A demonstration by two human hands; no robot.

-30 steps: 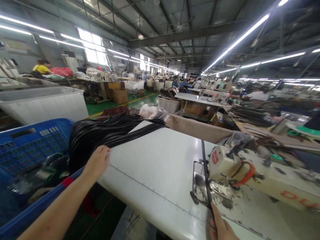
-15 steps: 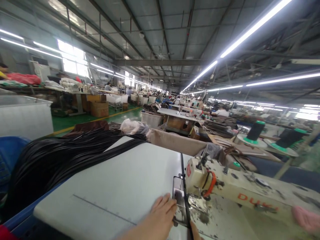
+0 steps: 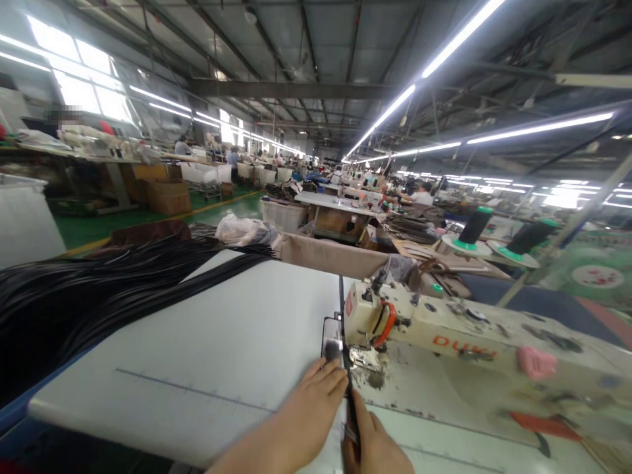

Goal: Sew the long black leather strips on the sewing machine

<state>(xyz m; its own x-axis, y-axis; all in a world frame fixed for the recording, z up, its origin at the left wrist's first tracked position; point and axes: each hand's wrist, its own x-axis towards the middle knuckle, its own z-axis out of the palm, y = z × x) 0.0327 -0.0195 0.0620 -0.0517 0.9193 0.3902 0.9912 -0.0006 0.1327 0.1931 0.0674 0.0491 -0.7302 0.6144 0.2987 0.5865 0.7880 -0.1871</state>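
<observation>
A long narrow black strap [image 3: 340, 296] runs front to back along the left side of a cream sewing machine's head [image 3: 363, 309]. My left hand [image 3: 313, 408] lies flat with fingers stretched out, its fingertips at the strap's left edge beside the metal plate [image 3: 332, 339]. Close on the right, my right hand [image 3: 378, 438] has its fingers closed around the near end of the strap, low in the view. Part of that grip is hidden. Where the strap passes the presser foot [image 3: 364, 359], the machine head partly covers it.
A thick bundle of black straps [image 3: 123, 289] drapes over the left of the white table [image 3: 222, 336]. Two black thread cones [image 3: 474, 227] stand behind the machine. A pink pad [image 3: 537, 362] sits on the machine arm. Beyond the table is a fabric-lined bin [image 3: 330, 253].
The view has shifted right and down, so the scene sits further left and higher. My right hand has come further into view along the strap. My left hand stays by the plate.
</observation>
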